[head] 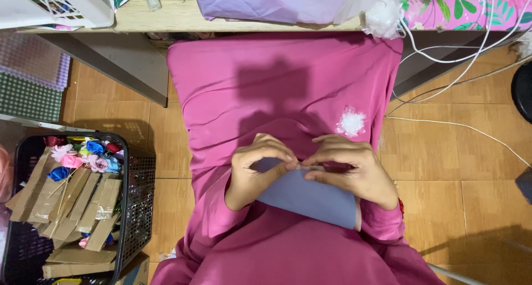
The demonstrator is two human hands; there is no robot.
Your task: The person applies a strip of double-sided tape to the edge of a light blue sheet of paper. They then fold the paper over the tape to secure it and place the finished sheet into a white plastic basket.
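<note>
I see left hand (257,168) and right hand (349,171) pinched together on 1 grey-blue sheet (307,196), long axis slanting away lower-right of the grip; far left, black basket (138,168) holds paper flowers (83,155).

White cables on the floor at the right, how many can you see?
3 white cables: two hang from the table edge, one crosses the tiles. More may be hidden.

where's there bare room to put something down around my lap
Free: the tiled floor on your right, bordered by the white cables and your pink skirt; also the floor strip between skirt and black basket. The lap's upper part is bare except a white tuft. Crowded: the basket, full of cardboard strips, and the table edge.
</note>
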